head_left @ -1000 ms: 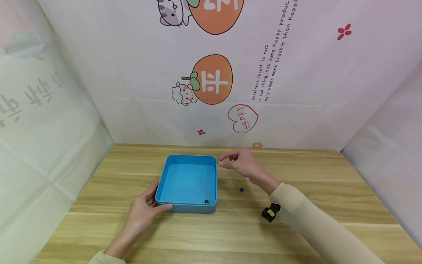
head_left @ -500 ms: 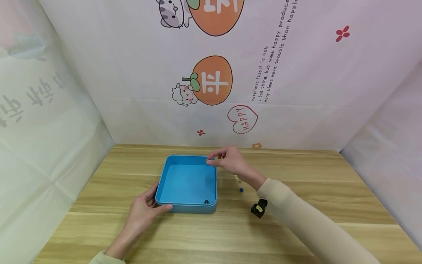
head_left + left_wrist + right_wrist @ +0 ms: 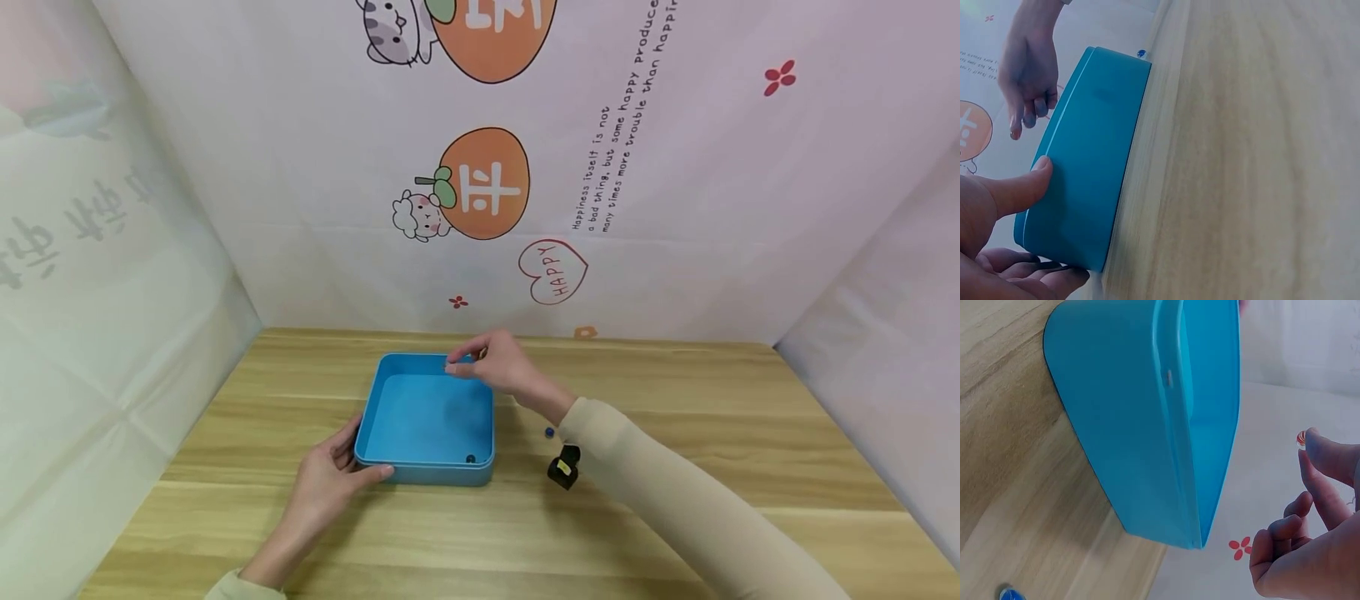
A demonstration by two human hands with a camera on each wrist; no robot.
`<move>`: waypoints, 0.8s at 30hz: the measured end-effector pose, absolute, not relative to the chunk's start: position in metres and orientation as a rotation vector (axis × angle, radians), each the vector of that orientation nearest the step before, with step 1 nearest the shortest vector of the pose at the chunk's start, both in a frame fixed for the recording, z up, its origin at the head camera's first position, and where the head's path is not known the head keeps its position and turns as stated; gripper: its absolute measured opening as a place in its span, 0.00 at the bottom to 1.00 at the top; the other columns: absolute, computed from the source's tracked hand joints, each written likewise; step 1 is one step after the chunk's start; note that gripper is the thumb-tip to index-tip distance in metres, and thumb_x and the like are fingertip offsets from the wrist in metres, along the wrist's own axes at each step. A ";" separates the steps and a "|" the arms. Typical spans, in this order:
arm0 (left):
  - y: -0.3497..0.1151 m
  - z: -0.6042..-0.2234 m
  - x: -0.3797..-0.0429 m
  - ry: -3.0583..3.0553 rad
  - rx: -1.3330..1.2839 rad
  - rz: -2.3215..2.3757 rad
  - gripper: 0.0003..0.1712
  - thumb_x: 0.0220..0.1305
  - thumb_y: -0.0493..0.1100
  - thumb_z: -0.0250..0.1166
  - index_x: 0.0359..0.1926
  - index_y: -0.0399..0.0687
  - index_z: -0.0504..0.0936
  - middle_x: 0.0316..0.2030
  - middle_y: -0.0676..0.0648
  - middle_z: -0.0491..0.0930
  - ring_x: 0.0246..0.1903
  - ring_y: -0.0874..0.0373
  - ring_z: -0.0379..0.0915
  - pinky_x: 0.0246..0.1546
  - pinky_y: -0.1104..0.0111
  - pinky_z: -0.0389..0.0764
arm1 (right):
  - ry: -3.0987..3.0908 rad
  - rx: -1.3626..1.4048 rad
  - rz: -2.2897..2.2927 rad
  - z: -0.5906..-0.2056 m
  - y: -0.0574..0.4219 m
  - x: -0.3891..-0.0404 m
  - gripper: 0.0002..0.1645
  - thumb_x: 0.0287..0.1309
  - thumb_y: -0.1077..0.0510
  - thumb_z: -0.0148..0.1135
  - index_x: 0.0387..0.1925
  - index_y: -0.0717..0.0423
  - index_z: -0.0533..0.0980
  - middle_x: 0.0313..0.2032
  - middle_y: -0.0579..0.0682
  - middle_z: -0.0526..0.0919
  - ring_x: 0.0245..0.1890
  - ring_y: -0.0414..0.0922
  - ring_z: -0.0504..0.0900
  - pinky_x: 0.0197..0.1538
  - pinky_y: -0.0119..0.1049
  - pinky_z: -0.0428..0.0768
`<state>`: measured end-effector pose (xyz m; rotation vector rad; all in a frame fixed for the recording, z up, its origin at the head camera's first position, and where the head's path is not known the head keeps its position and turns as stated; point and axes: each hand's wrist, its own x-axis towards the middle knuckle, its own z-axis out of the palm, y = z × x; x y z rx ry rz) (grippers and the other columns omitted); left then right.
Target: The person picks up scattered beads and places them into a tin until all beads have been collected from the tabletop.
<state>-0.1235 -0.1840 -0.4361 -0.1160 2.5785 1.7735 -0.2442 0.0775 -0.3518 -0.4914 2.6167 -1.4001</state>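
A square, lidless blue box sits on the table with a small dark round piece in its near right corner. My left hand grips the box's near left corner, thumb on the front wall and fingers along the side. Over the far part of the box, my right hand pinches a small marble between thumb and index finger. The right wrist view shows this marble with orange-red and white swirls. Right of the box lies a small blue marble.
The wooden table reaches back to a printed white cloth wall, with more cloth on both sides. A small black camera with a yellow patch hangs under the right wrist.
My right hand has moved left from beside the box to above it, carrying the marble. Its arm now hides a small yellow-green piece on the table. My left hand has stayed put.
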 end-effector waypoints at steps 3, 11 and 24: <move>-0.184 -0.435 -0.123 2.590 -0.119 1.762 0.58 0.57 0.42 0.83 0.80 0.32 0.59 0.77 0.31 0.59 0.73 0.39 0.61 0.65 0.56 0.74 | 2.615 -0.499 -1.404 -0.353 0.072 -0.244 0.06 0.64 0.57 0.77 0.40 0.54 0.92 0.35 0.48 0.83 0.38 0.49 0.74 0.35 0.37 0.69; -0.185 -0.433 -0.123 2.596 -0.078 1.745 0.59 0.56 0.42 0.84 0.79 0.29 0.59 0.76 0.29 0.60 0.73 0.38 0.62 0.66 0.54 0.74 | 2.599 -0.515 -1.422 -0.360 0.061 -0.247 0.05 0.63 0.58 0.78 0.38 0.55 0.92 0.34 0.48 0.83 0.34 0.48 0.73 0.33 0.35 0.67; -0.188 -0.431 -0.126 2.589 -0.050 1.743 0.59 0.55 0.40 0.84 0.79 0.29 0.58 0.76 0.31 0.60 0.72 0.39 0.62 0.65 0.55 0.74 | 2.562 -0.493 -1.415 -0.371 0.045 -0.250 0.06 0.63 0.59 0.77 0.39 0.56 0.91 0.34 0.48 0.81 0.35 0.46 0.72 0.34 0.35 0.67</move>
